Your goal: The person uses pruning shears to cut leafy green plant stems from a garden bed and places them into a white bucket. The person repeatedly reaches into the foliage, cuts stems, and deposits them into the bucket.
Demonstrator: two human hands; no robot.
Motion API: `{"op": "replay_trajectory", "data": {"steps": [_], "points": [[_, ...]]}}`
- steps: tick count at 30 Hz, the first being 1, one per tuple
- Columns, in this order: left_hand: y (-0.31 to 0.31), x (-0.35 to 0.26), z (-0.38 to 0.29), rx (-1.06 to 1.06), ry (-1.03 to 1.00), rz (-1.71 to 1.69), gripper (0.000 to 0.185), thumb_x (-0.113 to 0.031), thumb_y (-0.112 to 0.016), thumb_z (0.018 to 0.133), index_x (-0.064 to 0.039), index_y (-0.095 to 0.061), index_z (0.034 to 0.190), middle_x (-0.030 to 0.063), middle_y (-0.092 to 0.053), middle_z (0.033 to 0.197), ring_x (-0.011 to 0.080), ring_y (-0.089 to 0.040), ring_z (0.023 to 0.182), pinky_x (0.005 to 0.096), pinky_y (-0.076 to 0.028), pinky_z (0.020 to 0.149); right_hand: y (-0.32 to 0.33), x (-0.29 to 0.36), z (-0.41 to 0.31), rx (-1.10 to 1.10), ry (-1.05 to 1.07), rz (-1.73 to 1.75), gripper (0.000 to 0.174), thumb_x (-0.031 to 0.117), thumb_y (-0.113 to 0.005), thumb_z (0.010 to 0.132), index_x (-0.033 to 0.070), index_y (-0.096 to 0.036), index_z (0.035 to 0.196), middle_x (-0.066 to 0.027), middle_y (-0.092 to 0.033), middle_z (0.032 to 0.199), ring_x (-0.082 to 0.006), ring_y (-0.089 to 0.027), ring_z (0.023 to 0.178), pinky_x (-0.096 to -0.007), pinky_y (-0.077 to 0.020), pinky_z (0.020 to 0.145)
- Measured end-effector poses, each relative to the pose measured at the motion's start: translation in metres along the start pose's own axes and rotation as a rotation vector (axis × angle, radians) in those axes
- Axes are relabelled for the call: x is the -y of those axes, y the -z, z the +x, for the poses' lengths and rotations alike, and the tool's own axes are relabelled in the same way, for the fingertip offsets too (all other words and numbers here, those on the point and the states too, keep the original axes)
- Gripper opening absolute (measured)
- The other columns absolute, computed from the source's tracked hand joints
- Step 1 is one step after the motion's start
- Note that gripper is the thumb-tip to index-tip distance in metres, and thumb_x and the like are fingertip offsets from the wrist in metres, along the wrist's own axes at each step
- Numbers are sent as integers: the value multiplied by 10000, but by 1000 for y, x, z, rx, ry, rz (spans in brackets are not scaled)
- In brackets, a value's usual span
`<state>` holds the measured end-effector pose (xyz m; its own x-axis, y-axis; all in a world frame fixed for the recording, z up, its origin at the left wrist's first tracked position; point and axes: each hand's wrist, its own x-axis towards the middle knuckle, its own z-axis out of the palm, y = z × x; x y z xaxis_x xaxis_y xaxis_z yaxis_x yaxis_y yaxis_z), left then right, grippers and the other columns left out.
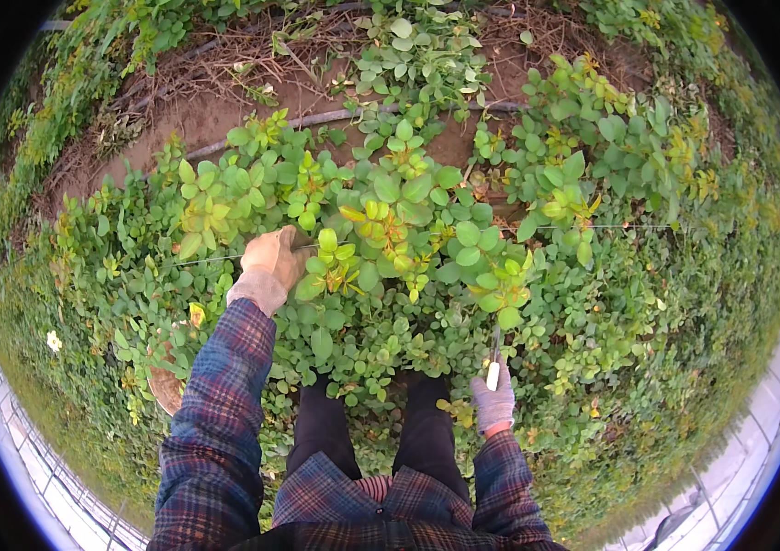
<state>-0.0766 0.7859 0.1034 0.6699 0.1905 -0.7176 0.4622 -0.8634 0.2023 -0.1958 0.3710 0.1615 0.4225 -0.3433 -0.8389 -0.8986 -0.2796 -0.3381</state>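
My left hand [276,257], in a tan work glove with a knitted cuff, reaches into the rose bushes beside a thin taut wire [207,261]. Leaves partly hide its fingers, and whether they grip a stem or the wire cannot be seen. Low on the right, my right hand [494,401], in a pale knit glove, is closed around a cutting tool with a white handle [493,376]. Its metal end points up towards the leaves and is partly hidden. Yellow-green young rose shoots [383,231] stand between and above the hands.
A grey irrigation hose [324,118] runs across bare brown soil [176,124] beyond the bushes, near dry cut stems [224,65]. A brownish round object [166,389] lies partly hidden beside my left forearm. Dense rose foliage [610,344] surrounds my legs. The wire crosses the row.
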Motion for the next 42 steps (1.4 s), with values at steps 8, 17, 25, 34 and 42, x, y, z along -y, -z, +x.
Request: {"op": "replay_trajectory", "data": {"steps": [8, 17, 25, 34, 42], "points": [[9, -7, -24, -14, -13, -84, 295, -226, -664, 812, -56, -644, 1053, 132, -706, 996, 298, -678, 924, 381, -530, 798, 12, 50, 27, -98, 138, 56, 642, 43, -639, 829, 133, -424, 1427, -54, -623, 981, -115, -560, 722, -259, -504, 649], [14, -29, -28, 66, -125, -103, 251, -93, -623, 772, -30, -613, 1015, 139, -684, 949, 324, -663, 889, 387, -525, 794, 13, 108, 72, -127, 219, 72, 607, 76, -668, 845, 104, -453, 1412, -90, -646, 1015, -107, -583, 739, -261, -502, 633], [0, -86, -30, 86, -324, 208, 370, -336, -620, 820, -89, -590, 1093, 148, -694, 967, 320, -675, 907, 409, -537, 782, 13, 129, 68, -101, 396, 186, 594, 77, -651, 866, 123, -433, 1418, -44, -614, 881, -85, -516, 568, -243, -454, 484], [1, -128, -35, 108, -252, 181, 428, -396, -621, 830, -84, -588, 1122, 153, -695, 941, 320, -682, 881, 412, -552, 761, -46, 62, 65, 4, 175, 303, 487, 137, -664, 874, 50, -470, 1313, -36, -622, 815, -113, -549, 575, -270, -470, 512], [11, -132, -49, 18, -251, -31, 319, -241, -664, 847, -74, -631, 1117, 102, -691, 995, 263, -665, 885, 361, -520, 751, -115, 130, 59, 222, 390, -937, 502, 367, -540, 899, 5, -514, 1247, -184, -625, 1192, -370, -574, 1077, -418, -422, 966]]}}
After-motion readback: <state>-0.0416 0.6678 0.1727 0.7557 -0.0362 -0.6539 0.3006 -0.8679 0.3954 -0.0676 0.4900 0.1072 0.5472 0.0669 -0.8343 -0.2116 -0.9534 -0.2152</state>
